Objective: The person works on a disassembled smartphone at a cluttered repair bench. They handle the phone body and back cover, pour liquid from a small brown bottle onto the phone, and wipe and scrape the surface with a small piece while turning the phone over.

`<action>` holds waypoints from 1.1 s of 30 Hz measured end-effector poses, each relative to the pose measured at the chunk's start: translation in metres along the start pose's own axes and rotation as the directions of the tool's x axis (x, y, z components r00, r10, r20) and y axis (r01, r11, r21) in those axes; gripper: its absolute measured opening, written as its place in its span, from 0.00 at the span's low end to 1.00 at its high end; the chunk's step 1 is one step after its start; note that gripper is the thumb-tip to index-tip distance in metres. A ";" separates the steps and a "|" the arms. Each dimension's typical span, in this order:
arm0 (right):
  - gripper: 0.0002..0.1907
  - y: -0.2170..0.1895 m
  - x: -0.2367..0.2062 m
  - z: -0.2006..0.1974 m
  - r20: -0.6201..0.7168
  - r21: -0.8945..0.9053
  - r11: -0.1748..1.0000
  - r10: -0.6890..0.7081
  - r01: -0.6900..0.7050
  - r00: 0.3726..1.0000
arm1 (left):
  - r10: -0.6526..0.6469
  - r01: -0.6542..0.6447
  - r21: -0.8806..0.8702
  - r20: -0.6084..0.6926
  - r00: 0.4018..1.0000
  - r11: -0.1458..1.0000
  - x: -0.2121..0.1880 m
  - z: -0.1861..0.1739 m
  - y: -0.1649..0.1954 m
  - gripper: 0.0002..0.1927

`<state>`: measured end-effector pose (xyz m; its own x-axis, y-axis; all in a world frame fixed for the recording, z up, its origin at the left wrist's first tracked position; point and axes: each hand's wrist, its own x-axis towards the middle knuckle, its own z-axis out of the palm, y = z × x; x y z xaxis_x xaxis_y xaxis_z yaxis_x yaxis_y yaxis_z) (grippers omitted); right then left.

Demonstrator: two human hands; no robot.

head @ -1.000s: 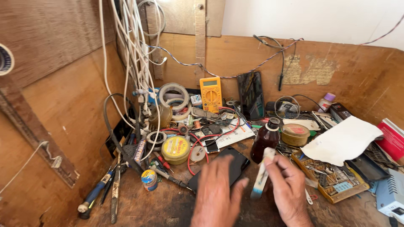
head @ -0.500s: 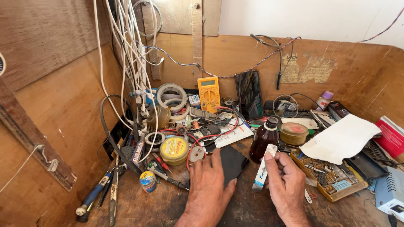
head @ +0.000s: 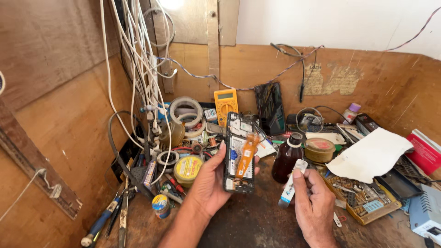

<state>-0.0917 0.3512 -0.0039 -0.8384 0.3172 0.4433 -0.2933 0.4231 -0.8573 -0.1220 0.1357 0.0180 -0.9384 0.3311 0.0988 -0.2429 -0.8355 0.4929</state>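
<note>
Opened phone [head: 239, 158], with its back cover off, is held upright above the counter [head: 257, 220] by my left hand [head: 209, 181]; the fingers are clamped around its left edge and the thumb presses on the right one. I count one orange flex strip [head: 246, 155] running over its inside. My right hand [head: 314, 204] is closed on one small white tube [head: 290, 188], tilted, with its cap pointing up, just right of the phone. Between the two stands one brown bottle [head: 285, 158]. Behind, I see one yellow multimeter [head: 225, 104], one dark phone screen [head: 270, 108] leaning on the wall, two rolls of tape [head: 186, 112], one yellow round tin [head: 187, 167] and one white paper sheet [head: 374, 154].
</note>
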 end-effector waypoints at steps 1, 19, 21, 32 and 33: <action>0.14 0.001 0.002 0.001 0.020 0.087 0.996 -0.017 0.015 1.000 | -0.004 0.003 -0.008 -0.023 1.000 1.000 0.006 -0.002 -0.001 0.28; 0.20 0.018 0.015 -0.006 -0.215 -0.136 0.984 -0.142 0.114 0.966 | 0.043 -0.041 -0.134 0.007 0.999 0.990 0.026 -0.018 -0.020 0.29; 0.24 0.010 0.020 -0.006 -0.181 -0.166 0.976 0.108 -0.138 0.977 | 0.057 -0.060 -0.104 -0.033 0.998 0.993 0.026 -0.018 -0.020 0.28; 0.38 -0.014 0.048 -0.001 -0.037 -0.399 0.916 -0.057 0.037 0.998 | 0.074 -0.076 -0.010 -0.140 0.987 0.997 0.033 -0.017 -0.019 0.28; 0.36 -0.012 0.050 -0.001 -0.019 -0.411 0.911 0.015 -0.022 1.000 | 0.075 -0.076 0.000 -0.142 0.987 0.997 0.033 -0.017 -0.019 0.28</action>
<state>-0.1296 0.3627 0.0289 -0.8340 0.3397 0.4349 -0.0601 0.7275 -0.6834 -0.1523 0.1552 -0.0026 -0.9794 0.2016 0.0114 -0.1710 -0.8583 0.4838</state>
